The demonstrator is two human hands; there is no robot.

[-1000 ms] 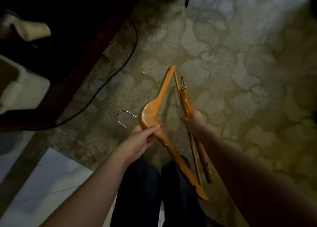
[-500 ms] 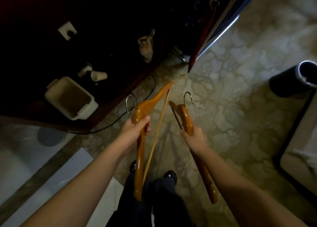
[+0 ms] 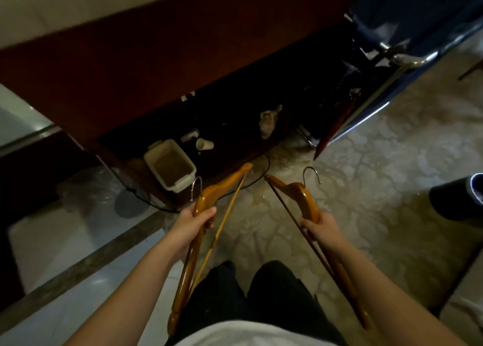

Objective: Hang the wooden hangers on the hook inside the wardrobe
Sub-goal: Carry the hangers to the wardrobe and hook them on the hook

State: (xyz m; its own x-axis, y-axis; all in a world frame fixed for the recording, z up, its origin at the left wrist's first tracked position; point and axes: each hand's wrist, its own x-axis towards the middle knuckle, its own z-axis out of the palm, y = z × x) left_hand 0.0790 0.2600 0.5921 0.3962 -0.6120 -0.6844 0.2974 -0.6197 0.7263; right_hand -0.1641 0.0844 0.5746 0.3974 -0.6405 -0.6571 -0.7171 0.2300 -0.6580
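2 hangers [image 3: 223, 186]: l hand [image 3: 193, 222], r hand [image 3: 321, 228]

Beige bin [image 3: 170, 164] near paper cup [image 3: 204, 144]

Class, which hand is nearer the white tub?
Left. The left hand is just below and right of the white tub; the right hand lies farther right.

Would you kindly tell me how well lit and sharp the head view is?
Head view: dim, wardrobe interior nearly black; left hanger and right hanger lit but soft; upper edge smeared by motion blur; wide-angle bending toward the borders.
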